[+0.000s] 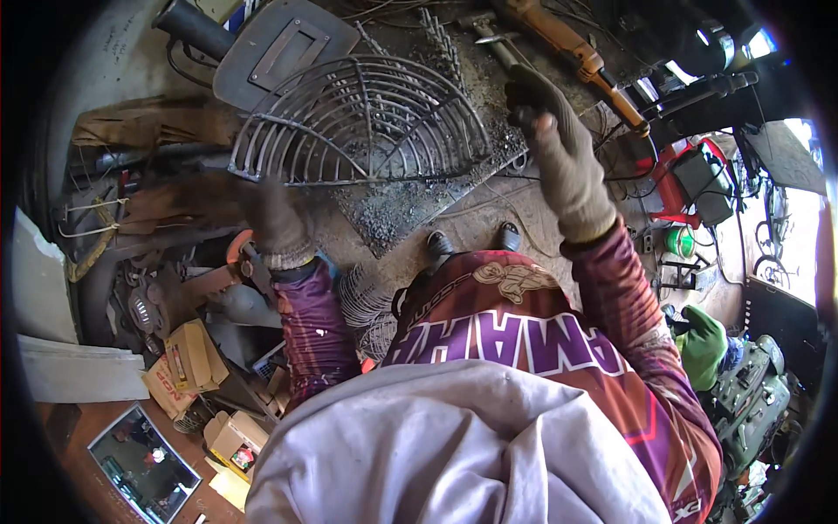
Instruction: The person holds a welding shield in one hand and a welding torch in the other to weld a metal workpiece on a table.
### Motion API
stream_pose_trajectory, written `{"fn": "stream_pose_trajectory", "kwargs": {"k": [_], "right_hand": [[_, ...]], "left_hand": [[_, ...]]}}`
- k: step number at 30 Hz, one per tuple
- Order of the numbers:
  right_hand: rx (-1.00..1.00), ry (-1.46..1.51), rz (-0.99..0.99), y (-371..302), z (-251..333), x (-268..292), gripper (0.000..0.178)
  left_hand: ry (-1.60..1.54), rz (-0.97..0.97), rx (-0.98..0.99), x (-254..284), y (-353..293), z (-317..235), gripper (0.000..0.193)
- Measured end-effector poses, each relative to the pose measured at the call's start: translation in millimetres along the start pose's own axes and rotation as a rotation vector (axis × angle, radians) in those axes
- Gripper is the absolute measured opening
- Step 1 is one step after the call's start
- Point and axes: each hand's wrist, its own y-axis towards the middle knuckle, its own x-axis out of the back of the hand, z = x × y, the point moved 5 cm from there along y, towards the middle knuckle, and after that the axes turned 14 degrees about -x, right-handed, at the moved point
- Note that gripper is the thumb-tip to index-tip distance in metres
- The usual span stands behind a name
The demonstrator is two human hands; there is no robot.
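Note:
A half-round metal rod grille, made of concentric curved bars with radial spokes, rests on the work table. My right hand, in a knit glove with dark fingers, is closed around the handle of a hammer to the right of the grille. The hammer's narrow head points toward the far side of the table. My left hand, also gloved, is near the grille's lower left corner. It is smeared by motion, so its fingers and any contact with the grille cannot be made out.
A dark welding shield lies behind the grille. An orange power tool lies at the far right of the table. Dark grit covers the table's near corner. Cables, a red plastic chair and cardboard boxes stand around on both sides.

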Motion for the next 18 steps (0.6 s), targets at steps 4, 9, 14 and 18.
{"fn": "stream_pose_trajectory", "kwargs": {"k": [4,9,14,18], "right_hand": [[-0.155,-0.165,0.162,19,7,-5,0.056],[-0.236,-0.563,0.27,40,5,-16,0.04],[-0.003,-0.647,0.31,65,-42,-12,0.037],[-0.192,-0.471,0.238,73,-53,4,0.037]], "left_hand": [[0.714,-0.042,0.046,10,1,-11,0.042],[0.892,0.248,-0.604,-69,18,-45,0.033],[1.245,0.422,-0.748,-125,22,-58,0.032],[1.498,0.561,-0.766,-163,17,-67,0.032]]}}
